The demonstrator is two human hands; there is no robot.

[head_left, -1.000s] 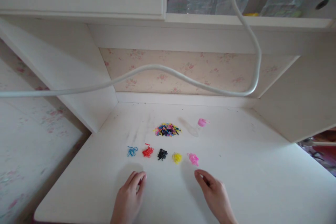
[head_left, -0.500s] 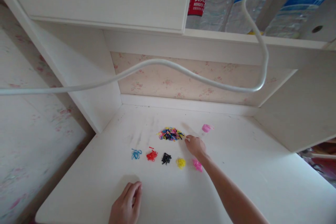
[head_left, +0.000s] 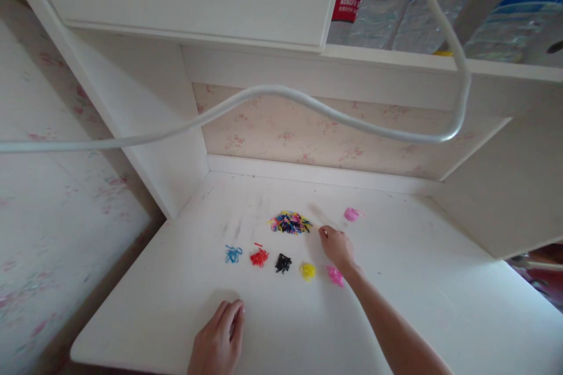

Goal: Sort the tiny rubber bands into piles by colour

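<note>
A mixed heap of small coloured rubber bands [head_left: 290, 222] lies in the middle of the white desk. Just right of it is my right hand [head_left: 336, 244], its thumb and forefinger pinched together; whatever is between the tips is too small to make out. Nearer to me runs a row of sorted piles: blue bands [head_left: 233, 254], red bands [head_left: 259, 257], black bands [head_left: 283, 263], yellow bands [head_left: 307, 271] and pink bands [head_left: 335, 276], the last beside my right wrist. My left hand [head_left: 219, 337] rests on the desk below the row, fingers curled in, with nothing visible in it.
A small pink item [head_left: 351, 214] lies behind my right hand. Across the view hangs a white cable [head_left: 272, 91], in front of the cabinet [head_left: 197, 9]. Water bottles [head_left: 387, 6] stand on the upper right shelf. The white desk [head_left: 145, 316] has a rounded front left corner.
My right hand has drawn slightly to the right, away from the mixed heap, still pinched. The whole view has shifted a little. My left hand stays curled on the desk.
</note>
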